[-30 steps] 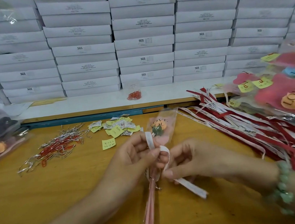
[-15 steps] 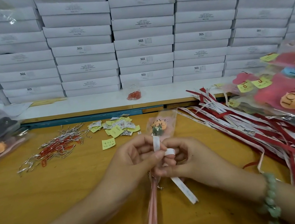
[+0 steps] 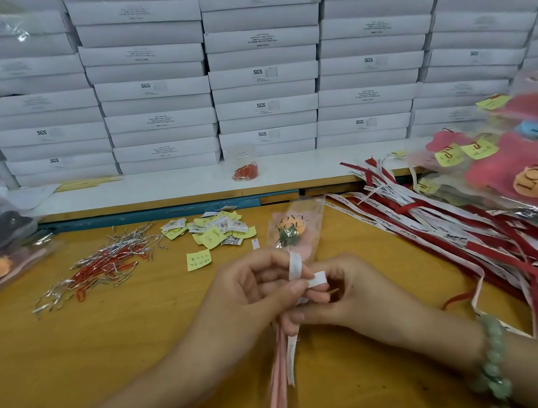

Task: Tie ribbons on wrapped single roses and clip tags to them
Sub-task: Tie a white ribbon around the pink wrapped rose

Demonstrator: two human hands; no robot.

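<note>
**Pink stem [image 3: 278, 375] and white ribbon [image 3: 295, 264] held between two hands**

One end of the white ribbon is pinched between the thumb and curled fingers of the left hand [image 3: 259, 295]. A short loop of it is gripped by the curled fingers of the right hand [image 3: 349, 292], and the hands are touching. The wrapped rose [image 3: 294, 231] is held over the table [image 3: 108, 347], its head just beyond the fingertips. A clear sleeve, pink paper, green calyx and "LOVE YOU" lettering can be seen. Any knot is hidden by the fingers, and the stem's lower end is cut off by the frame. Tags [image 3: 216, 232] and paper clips [image 3: 106, 264] lie further off.
</note>
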